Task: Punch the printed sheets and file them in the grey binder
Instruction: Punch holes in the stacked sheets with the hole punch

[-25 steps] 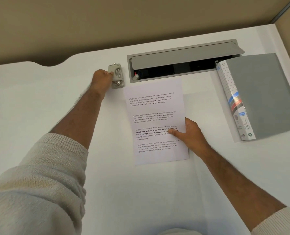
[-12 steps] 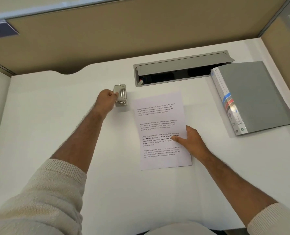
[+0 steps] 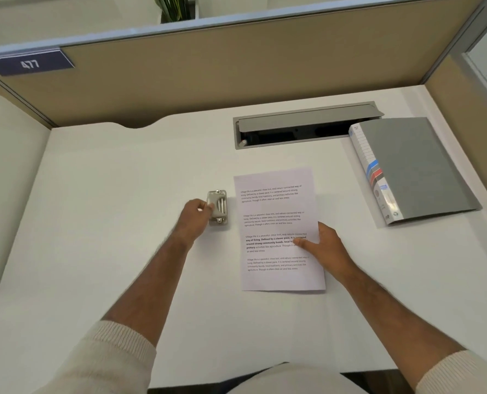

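The printed sheets (image 3: 276, 211) lie flat in the middle of the white desk (image 3: 108, 251), text facing me. My right hand (image 3: 322, 245) rests on their right edge, fingers pressing the paper down. Just left of the sheets stands a small metal hole punch (image 3: 219, 207). My left hand (image 3: 195, 218) grips the punch from its left side. The grey binder (image 3: 418, 166) lies closed at the right of the desk, its labelled spine turned toward the sheets.
An open grey cable tray (image 3: 304, 125) is sunk into the desk behind the sheets. Tan partition walls (image 3: 236, 72) close off the back and right. A white surface (image 3: 6, 180) adjoins the desk on the left.
My left hand has drawn the hole punch nearer to me, from beside the cable tray to beside the sheets' upper left edge. The camera view has also lifted back.
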